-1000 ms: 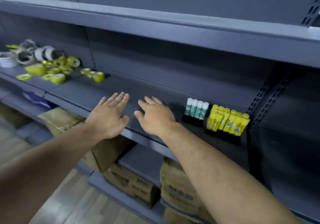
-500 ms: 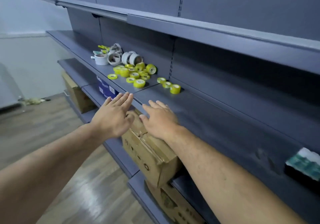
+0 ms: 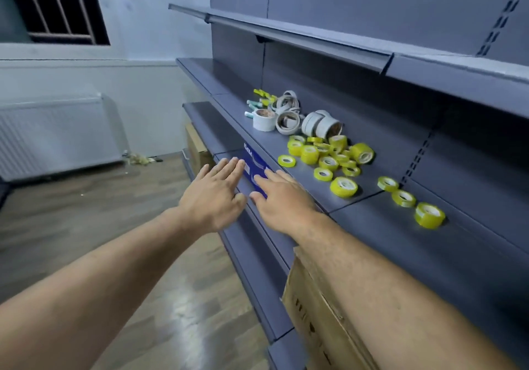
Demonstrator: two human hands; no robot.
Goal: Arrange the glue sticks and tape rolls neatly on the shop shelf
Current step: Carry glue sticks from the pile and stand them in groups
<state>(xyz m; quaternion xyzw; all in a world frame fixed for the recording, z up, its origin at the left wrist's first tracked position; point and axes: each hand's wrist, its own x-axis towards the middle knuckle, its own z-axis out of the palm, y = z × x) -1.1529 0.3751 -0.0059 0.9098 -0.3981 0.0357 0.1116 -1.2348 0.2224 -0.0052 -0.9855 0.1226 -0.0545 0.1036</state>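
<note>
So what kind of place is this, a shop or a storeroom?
Most likely a small shop being stocked: long grey metal shelving, loose yellow tape rolls heaped on one shelf, and cardboard boxes tucked underneath.

Cardboard box (image 3: 309,312) partly behind right forearm (image 3: 386,283), cut off below, glue sticks (image 3: 262,94) too small to count

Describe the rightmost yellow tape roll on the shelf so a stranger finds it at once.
On the grey metal shop shelf, find the heap of small yellow tape rolls. To its right, three more yellow rolls trail off in a line. Take the last yellow roll: thickest of the three, farthest from the heap.
</note>
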